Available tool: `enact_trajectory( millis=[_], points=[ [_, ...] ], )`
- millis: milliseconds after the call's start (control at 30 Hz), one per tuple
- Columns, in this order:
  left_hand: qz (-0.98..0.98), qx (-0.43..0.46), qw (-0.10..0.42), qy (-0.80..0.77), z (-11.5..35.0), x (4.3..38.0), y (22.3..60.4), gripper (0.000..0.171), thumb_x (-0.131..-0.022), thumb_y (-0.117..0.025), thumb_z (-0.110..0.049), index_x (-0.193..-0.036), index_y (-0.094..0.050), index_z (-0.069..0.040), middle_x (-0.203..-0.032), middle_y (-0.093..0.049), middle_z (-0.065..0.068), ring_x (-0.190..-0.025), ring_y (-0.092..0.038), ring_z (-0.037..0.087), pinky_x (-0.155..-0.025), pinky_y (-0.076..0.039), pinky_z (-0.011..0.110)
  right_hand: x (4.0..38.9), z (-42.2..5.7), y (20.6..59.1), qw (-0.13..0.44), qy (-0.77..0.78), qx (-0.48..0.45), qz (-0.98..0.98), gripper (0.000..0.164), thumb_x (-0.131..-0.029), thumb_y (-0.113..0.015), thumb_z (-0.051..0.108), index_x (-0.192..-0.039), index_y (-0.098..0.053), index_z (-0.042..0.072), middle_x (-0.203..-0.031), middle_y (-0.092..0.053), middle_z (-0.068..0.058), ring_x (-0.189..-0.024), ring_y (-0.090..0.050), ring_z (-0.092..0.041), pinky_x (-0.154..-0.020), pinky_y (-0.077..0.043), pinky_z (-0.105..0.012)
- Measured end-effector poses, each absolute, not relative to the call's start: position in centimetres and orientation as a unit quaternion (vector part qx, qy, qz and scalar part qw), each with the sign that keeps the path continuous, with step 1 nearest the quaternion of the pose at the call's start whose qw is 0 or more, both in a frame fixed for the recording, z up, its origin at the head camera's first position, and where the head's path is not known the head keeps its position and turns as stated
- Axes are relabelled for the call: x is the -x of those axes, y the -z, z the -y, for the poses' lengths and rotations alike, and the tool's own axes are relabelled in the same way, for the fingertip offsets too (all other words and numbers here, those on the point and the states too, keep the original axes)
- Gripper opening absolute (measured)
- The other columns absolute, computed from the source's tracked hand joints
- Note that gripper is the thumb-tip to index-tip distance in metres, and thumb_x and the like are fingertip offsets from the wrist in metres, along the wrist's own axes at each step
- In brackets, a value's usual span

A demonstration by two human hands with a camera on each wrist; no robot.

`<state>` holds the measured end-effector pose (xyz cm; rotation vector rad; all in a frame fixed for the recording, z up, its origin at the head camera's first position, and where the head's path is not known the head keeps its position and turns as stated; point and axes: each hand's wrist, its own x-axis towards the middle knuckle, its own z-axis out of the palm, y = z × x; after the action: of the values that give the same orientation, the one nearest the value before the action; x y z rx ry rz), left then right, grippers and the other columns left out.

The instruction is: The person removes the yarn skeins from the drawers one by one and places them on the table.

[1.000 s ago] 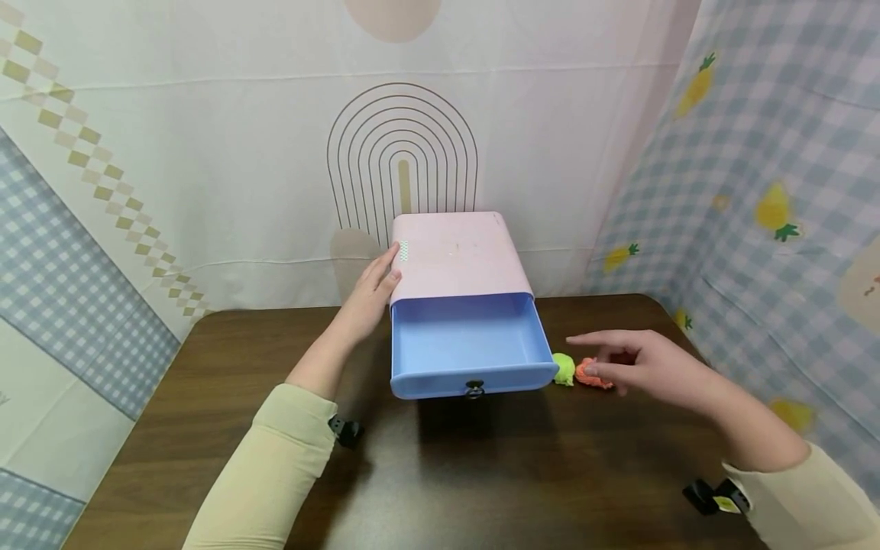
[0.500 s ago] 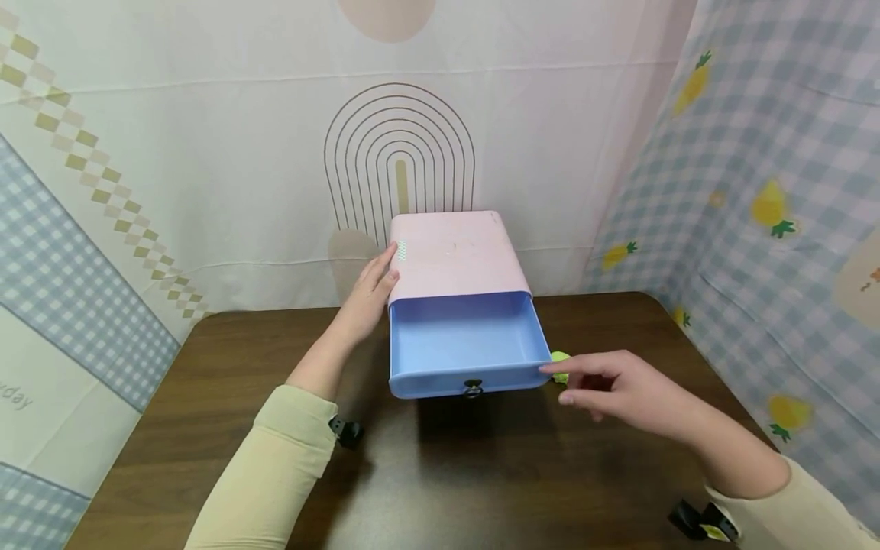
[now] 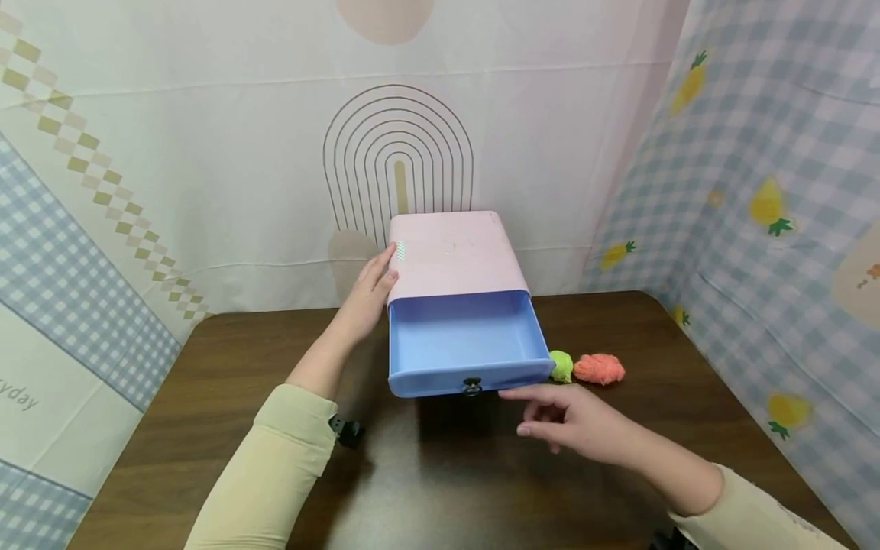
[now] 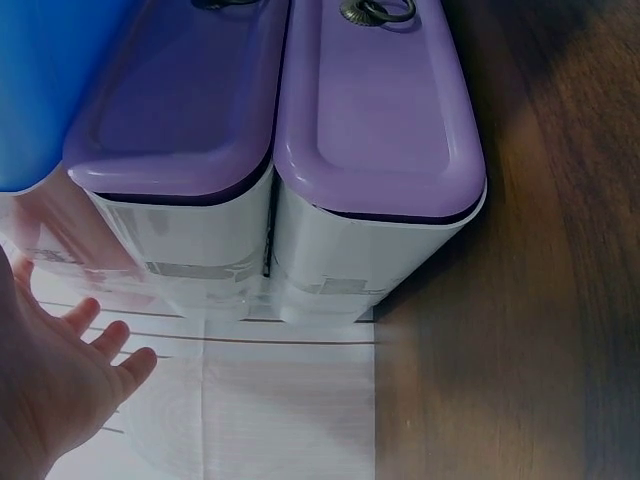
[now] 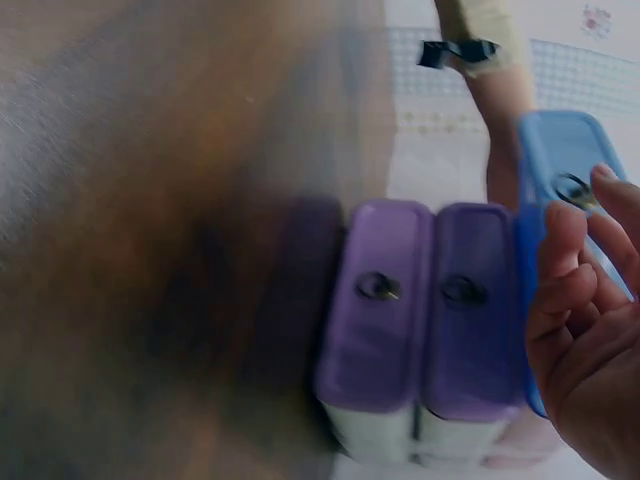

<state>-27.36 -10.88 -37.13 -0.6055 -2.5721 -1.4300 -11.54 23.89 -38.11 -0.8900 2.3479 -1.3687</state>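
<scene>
With the left hand [image 3: 363, 302] straight-fingered against the boxy pale-pink casing [image 3: 459, 256] and the right hand [image 3: 576, 422], holding nothing, forefinger by the pulled-out light-blue plastic drawer [image 3: 469, 340], I'd move that squarely.

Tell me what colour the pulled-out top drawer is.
The top drawer is light blue; the head view shows it best.

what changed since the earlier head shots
The right hand moved left and down in the head view, from beside the drawer to its front's lower edge, uncovering the orange yarn. Nothing was visibly grasped or released. The left hand stayed against the box; the drawer stayed open.
</scene>
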Motion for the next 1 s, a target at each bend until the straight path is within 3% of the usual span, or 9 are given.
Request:
enact_trajectory(
  millis=[400,1000],
  points=[
    [0.853,0.201,0.068,0.477,10.9,27.3,37.2,0.059,-0.104,-0.032,-0.053,-0.159,-0.019,-0.034,-0.163,-0.019,0.006,-0.149,-0.016,0.032,-0.115,-0.017,0.061,11.7,-21.8,39.4,0.146,0.496,0.287,-0.806,0.049,-0.097,-0.066,0.023,-0.143,-0.053,0.014,-0.084,-0.067,-0.01,-0.055,-0.058,-0.014,-0.05,-0.052,-0.036],
    [0.857,0.203,0.066,0.469,10.8,27.3,36.9,0.062,-0.104,-0.03,-0.056,-0.16,-0.017,-0.033,-0.163,-0.018,0.007,-0.149,-0.014,0.033,-0.115,-0.016,0.063,11.6,-19.0,39.8,0.156,0.529,0.262,-0.792,0.041,-0.099,-0.062,0.019,-0.136,-0.054,0.001,-0.071,-0.062,-0.004,-0.049,-0.057,-0.015,-0.046,-0.049,-0.036]
  ],
)
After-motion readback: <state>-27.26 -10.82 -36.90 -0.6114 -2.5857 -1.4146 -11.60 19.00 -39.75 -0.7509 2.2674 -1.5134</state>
